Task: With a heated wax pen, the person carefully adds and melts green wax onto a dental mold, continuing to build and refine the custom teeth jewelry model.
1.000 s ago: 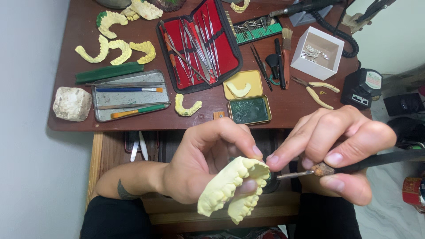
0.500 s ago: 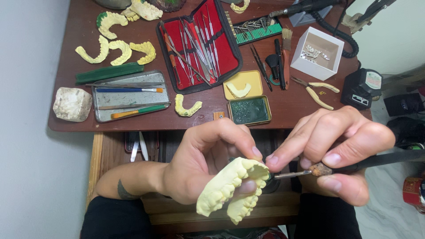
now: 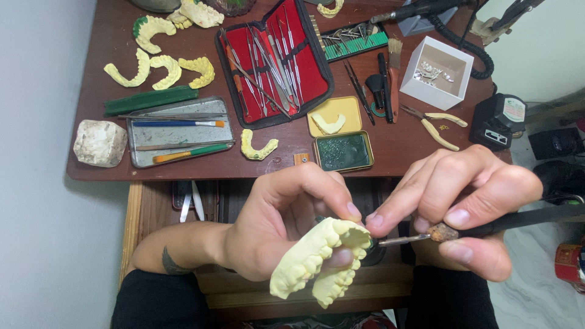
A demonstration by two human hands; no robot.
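1. Cast (image 3: 320, 259), a yellow dental arch, sat pinched in the left hand (image 3: 277, 228), fingers closed round it, above the lap.
2. Right hand (image 3: 463, 210) gripped the tool (image 3: 481, 228), tip touching the cast; light, steady strokes looked wise.
3. Table (image 3: 390, 149) beyond held a red instrument case (image 3: 274, 61).

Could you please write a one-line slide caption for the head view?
Left hand holds a yellow dental cast while the right hand points a thin metal-tipped tool at it.

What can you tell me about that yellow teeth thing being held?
The yellow teeth model is a pale, chalky-looking horseshoe arch with bumpy moulded teeth along its rim. The left hand grips it in front of the table, fingers over its top. A thin metal tool tip, held by the right hand, meets its right end.
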